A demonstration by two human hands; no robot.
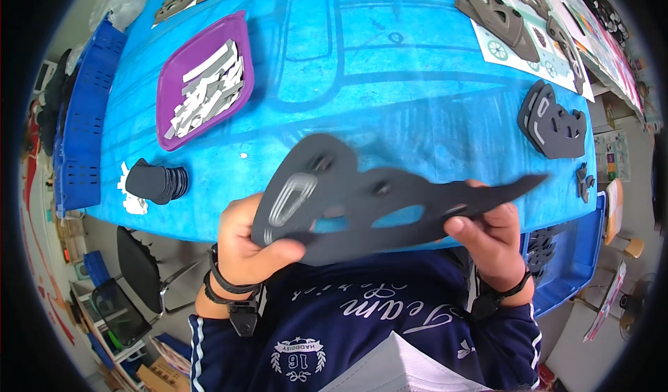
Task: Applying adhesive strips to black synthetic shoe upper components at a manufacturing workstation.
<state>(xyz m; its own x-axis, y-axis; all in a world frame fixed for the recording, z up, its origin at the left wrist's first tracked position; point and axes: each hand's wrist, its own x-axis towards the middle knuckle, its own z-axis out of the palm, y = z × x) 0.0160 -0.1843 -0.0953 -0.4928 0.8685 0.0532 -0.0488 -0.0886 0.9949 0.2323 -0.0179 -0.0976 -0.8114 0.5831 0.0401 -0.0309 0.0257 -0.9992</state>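
In front of my chest, both hands hold a flat dark grey panel [417, 186] with oval cut-outs, small dark studs and a pale looped outline near its broad left end. My left hand [243, 242] grips the broad end, thumb on the near face. Toward the narrow, pointed end, my right hand [492, 242] pinches the panel between thumb and fingers. That tip is slightly blurred. The panel is tilted above the table's front edge. Similar dark panels [557, 127] lie stacked at the right. To the left is a pile of smaller rounded dark pieces [160, 182].
A purple tray [167, 92] with grey and white strips stands on the blue-covered table [390, 44]. A blue crate [87, 120] stands along the left edge. More grey panels [497, 19] lie on paper at the far right. Below right, a blue bin [581, 267] holds dark parts.
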